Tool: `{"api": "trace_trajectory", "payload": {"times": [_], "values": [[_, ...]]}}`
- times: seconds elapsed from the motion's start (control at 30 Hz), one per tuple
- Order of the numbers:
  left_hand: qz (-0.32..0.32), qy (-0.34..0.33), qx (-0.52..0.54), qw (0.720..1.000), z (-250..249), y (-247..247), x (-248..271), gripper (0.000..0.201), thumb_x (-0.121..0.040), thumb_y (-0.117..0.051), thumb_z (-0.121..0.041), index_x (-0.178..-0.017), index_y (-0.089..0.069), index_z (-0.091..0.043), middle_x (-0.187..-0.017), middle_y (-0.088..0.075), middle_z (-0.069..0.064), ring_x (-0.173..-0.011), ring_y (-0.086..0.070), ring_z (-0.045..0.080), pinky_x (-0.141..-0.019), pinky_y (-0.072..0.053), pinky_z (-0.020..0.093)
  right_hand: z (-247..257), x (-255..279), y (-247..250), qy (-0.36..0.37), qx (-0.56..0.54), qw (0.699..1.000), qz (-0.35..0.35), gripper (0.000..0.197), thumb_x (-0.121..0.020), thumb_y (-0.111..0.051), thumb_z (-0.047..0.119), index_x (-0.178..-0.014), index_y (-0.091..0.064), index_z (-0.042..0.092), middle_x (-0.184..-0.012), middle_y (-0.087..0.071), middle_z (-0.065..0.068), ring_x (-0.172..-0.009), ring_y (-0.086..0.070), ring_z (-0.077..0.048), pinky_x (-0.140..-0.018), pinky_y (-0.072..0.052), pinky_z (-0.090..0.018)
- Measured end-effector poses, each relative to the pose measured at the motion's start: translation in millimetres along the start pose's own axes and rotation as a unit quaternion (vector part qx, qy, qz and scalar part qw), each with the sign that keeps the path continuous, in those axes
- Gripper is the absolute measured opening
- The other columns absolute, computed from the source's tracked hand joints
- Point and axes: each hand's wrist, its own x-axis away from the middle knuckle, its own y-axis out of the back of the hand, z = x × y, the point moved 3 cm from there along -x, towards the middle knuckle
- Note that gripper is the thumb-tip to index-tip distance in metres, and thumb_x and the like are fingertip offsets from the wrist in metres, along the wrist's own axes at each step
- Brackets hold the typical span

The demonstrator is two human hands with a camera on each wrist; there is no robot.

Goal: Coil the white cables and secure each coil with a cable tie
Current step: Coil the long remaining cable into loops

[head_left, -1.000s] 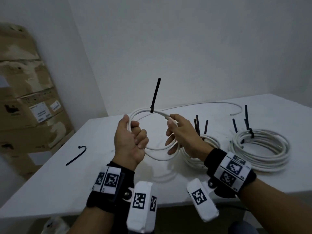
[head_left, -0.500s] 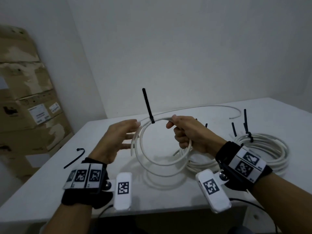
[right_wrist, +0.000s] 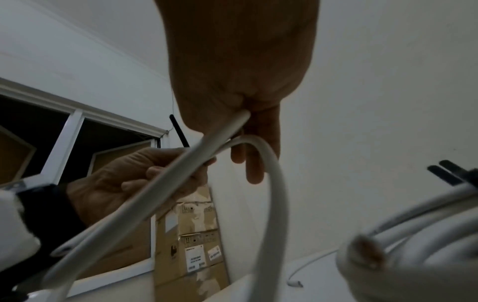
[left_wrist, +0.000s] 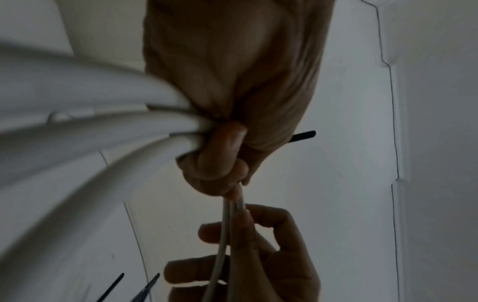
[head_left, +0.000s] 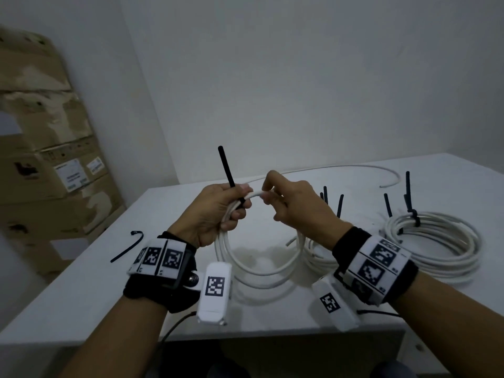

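My left hand (head_left: 215, 214) grips the white coil (head_left: 261, 271) and its black tie (head_left: 227, 170), which points up; my right hand (head_left: 294, 205) pinches the coil's top.

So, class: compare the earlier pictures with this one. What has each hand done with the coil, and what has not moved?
The left hand, open half a second ago, now grips the white coil at its black tie. The right hand shifted from gripping the coil to pinching its top. The tied coil, the spare tie and the table stayed put.
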Motion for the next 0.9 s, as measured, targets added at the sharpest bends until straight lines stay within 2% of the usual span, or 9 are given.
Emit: {"api": "trace_trajectory", "payload": {"times": [0.17,0.3,0.43,0.53,0.67,0.77,0.83,0.9], "values": [[-0.038,-0.009,0.014,0.999,1.1,-0.4,1.8,0.016,-0.096,-0.054,-0.014,-0.097,-0.059,0.001,-0.067,-0.059,0.008,-0.041,-0.043,0.009,-0.031,-0.028,0.015,-3.4,-0.7,-8.8,-0.050,-0.061,0.997,-0.028,0.015,-0.098,-0.048,0.026,-0.087,-0.038,0.024,-0.074,-0.063,-0.019,-0.068,-0.065,-0.036,-0.057,-0.050,-0.047],[-0.051,-0.008,-0.005,0.999,5.0,-0.2,3.0,0.017,-0.096,-0.055,-0.016,-0.095,-0.062,0.000,-0.069,-0.062,0.009,-0.041,-0.046,0.011,-0.034,-0.035,0.018,-5.8,2.5,-16.0,-0.077,-0.081,0.993,-0.034,0.015,-0.098,-0.048,0.024,-0.086,-0.040,0.022,-0.079,-0.065,-0.019,-0.068,-0.064,-0.036,-0.060,-0.050,-0.048],[-0.067,0.004,0.003,0.998,9.5,10.0,4.3,0.017,-0.096,-0.054,-0.014,-0.089,-0.060,-0.001,-0.065,-0.059,0.008,-0.042,-0.047,0.012,-0.037,-0.040,0.019,-17.3,3.6,-7.2,-0.140,-0.126,0.980,-0.066,0.016,-0.097,-0.048,0.022,-0.082,-0.043,0.019,-0.080,-0.067,-0.015,-0.067,-0.065,-0.035,-0.056,-0.054,-0.046],[-0.070,0.004,0.011,0.998,9.6,16.8,3.6,0.014,-0.097,-0.053,-0.013,-0.087,-0.057,-0.003,-0.063,-0.055,0.006,-0.041,-0.044,0.010,-0.034,-0.034,0.016,-21.5,2.6,-0.6,-0.170,-0.159,0.972,-0.030,0.016,-0.096,-0.049,0.019,-0.081,-0.045,0.017,-0.083,-0.066,-0.012,-0.066,-0.066,-0.034,-0.055,-0.057,-0.048],[-0.065,-0.020,0.032,0.997,3.7,21.8,-0.9,0.014,-0.097,-0.053,-0.013,-0.087,-0.056,-0.004,-0.063,-0.054,0.005,-0.039,-0.040,0.007,-0.030,-0.027,0.014,-19.2,2.5,-0.3,-0.164,-0.197,0.967,0.011,0.019,-0.093,-0.055,0.015,-0.076,-0.048,0.011,-0.087,-0.064,-0.015,-0.071,-0.069,-0.026,-0.051,-0.056,-0.034],[-0.068,-0.031,0.043,0.996,1.5,24.4,-2.2,0.014,-0.097,-0.053,-0.016,-0.089,-0.056,-0.005,-0.062,-0.055,0.004,-0.039,-0.041,0.008,-0.030,-0.030,0.014,-20.7,3.5,-4.0,-0.178,-0.280,0.942,0.052,0.024,-0.090,-0.058,0.008,-0.069,-0.047,0.013,-0.088,-0.066,-0.021,-0.071,-0.066,-0.025,-0.054,-0.050,-0.031],[-0.074,-0.039,0.042,0.996,0.5,25.2,-2.7,0.015,-0.096,-0.054,-0.020,-0.091,-0.055,-0.006,-0.061,-0.058,0.004,-0.041,-0.044,0.009,-0.032,-0.033,0.016,-20.8,3.6,-8.3,-0.184,-0.306,0.932,0.062,0.026,-0.089,-0.058,0.007,-0.067,-0.046,0.014,-0.086,-0.067,-0.018,-0.071,-0.064,-0.022,-0.055,-0.048,-0.030],[-0.079,-0.039,0.036,0.995,0.4,26.1,-3.2,0.016,-0.095,-0.056,-0.024,-0.091,-0.055,-0.008,-0.062,-0.061,0.003,-0.043,-0.049,0.011,-0.034,-0.036,0.017,-19.4,3.6,-10.4,-0.182,-0.301,0.935,0.049,0.026,-0.090,-0.058,0.007,-0.068,-0.046,0.014,-0.081,-0.067,-0.013,-0.068,-0.062,-0.021,-0.053,-0.045,-0.028]]}}
